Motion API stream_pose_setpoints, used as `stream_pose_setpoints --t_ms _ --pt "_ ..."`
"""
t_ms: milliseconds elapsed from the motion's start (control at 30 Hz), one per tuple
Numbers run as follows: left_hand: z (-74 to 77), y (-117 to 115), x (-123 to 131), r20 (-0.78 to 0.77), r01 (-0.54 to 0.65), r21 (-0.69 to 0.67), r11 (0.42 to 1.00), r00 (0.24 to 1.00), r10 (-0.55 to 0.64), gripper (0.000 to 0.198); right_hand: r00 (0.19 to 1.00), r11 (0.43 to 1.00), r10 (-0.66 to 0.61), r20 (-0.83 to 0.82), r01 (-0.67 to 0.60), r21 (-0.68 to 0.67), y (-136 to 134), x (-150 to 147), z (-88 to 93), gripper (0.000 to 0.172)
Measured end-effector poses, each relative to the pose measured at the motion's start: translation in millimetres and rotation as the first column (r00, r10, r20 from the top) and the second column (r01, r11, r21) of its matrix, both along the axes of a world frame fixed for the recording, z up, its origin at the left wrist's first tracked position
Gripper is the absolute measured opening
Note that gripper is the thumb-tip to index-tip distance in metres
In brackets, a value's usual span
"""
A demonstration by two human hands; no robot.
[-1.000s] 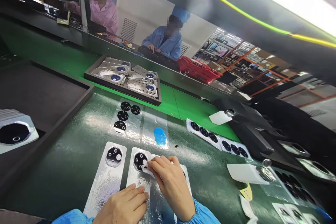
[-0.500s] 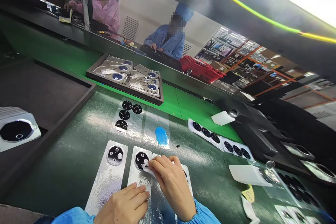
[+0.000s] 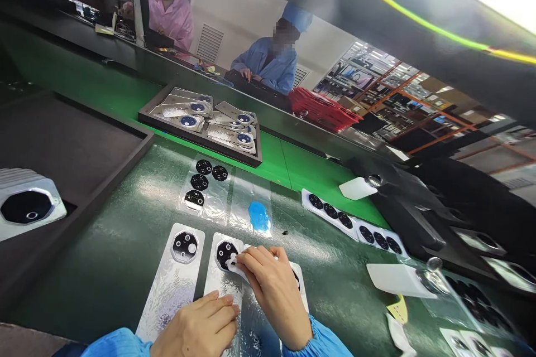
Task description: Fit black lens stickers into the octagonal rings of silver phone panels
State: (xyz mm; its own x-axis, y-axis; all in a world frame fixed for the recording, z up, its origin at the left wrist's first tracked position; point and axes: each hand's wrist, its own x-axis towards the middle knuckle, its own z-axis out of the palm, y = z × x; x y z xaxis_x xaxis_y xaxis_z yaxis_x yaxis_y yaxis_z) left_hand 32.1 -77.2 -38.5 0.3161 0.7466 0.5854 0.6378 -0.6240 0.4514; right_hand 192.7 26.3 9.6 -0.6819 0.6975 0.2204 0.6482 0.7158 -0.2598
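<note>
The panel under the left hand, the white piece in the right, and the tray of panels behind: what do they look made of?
Panel: glossy silver, perhaps glass or metal under clear film, given its rippled glare.
White piece: matt, probably cloth or paper; it folds softly at the fingertips.
Tray: dull and dark, possibly plastic or foam; the look leaves it open.

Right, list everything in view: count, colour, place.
Panels: many, silver, on table and in trays
Wipe: one, white, in right hand
Trays: two, dark, left and back
Discs: many, black, table middle and right
Patch: one, blue, table middle
Table: one, green, beneath
Pile: one, red, behind
Cable: one, yellow-green, overhead
People: at least two, pink and blue clothing, behind
Left hand: one, blue sleeve, on panel
Right hand: one, blue sleeve, holding wipe
</note>
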Motion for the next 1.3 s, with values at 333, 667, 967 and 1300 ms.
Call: stream_pose_setpoints --t_ms 333,667,967,1300 --pt "-4.9 1.0 1.8 0.015 -0.019 0.041 0.999 1.0 0.019 0.032 1.0 1.0 0.006 0.014 -0.007 0.014 1.7 0.6 -0.5 0.025" --pt "-11.6 6.3 1.0 -0.006 -0.03 0.132 0.991 0.999 0.031 0.04 0.998 1.0 -0.023 -0.052 0.023 -0.001 8.8 -5.0 -2.1 0.023" --pt "-7.6 4.8 2.9 -0.012 -0.047 0.1 0.994 0.999 0.049 0.036 1.0 0.997 -0.016 -0.024 0.018 0.071 7.9 -14.7 -1.9 0.022" --pt "-13.1 4.5 5.9 -0.002 -0.074 0.138 0.988 0.997 0.075 0.043 0.997 0.989 0.016 0.078 -0.027 0.148 5.5 -19.8 0.6 0.03"
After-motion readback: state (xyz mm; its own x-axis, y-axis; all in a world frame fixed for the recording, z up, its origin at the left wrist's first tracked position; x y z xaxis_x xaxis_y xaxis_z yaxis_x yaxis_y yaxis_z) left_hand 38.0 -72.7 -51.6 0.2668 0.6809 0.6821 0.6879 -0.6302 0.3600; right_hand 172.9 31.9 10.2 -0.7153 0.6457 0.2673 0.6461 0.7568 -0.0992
